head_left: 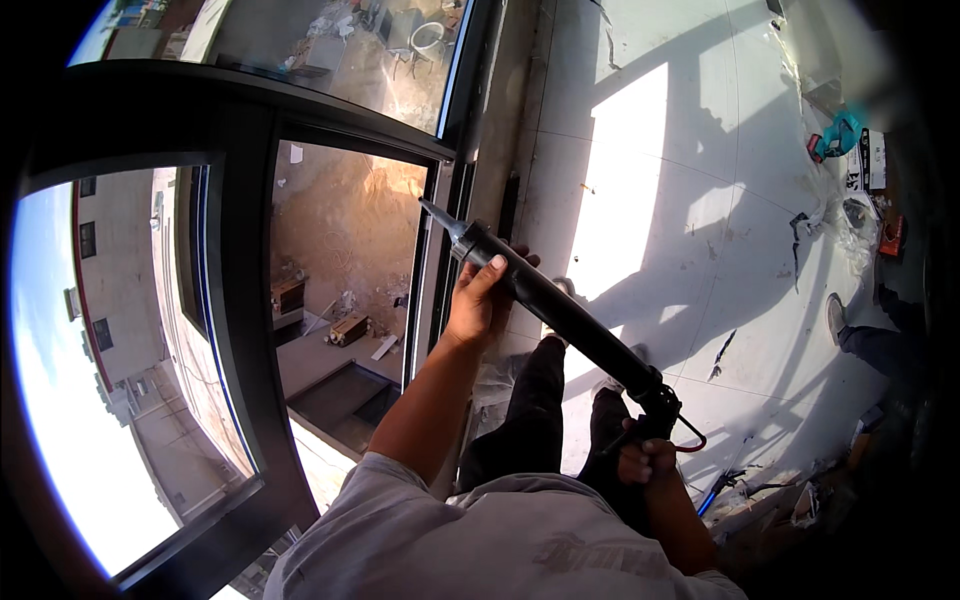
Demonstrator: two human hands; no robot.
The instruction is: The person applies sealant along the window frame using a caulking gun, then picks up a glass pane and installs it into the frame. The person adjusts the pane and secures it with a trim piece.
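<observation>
In the head view, the person before me holds a long black caulking gun (566,312) slantwise in front of the body, beside the dark window frame (245,150) and above the pale floor (740,205). Its grey nozzle (445,218) points up and left; I can't tell whether the tip touches the frame.

The left hand (478,298) wraps the front of the barrel from below, thumb laid along the near side. The right hand (646,461) has its fingers curled round the handle end, near a bent red-ended rod (701,438); shadow hides how hard they squeeze.

I'd judge the barrel stiff and fairly weighty, its smooth round skin apt to roll or slip, so one palm under the front and a firm fist at the handle seem the right holds. The slim nozzle looks the likeliest part to bend; I'd not grip there.
</observation>
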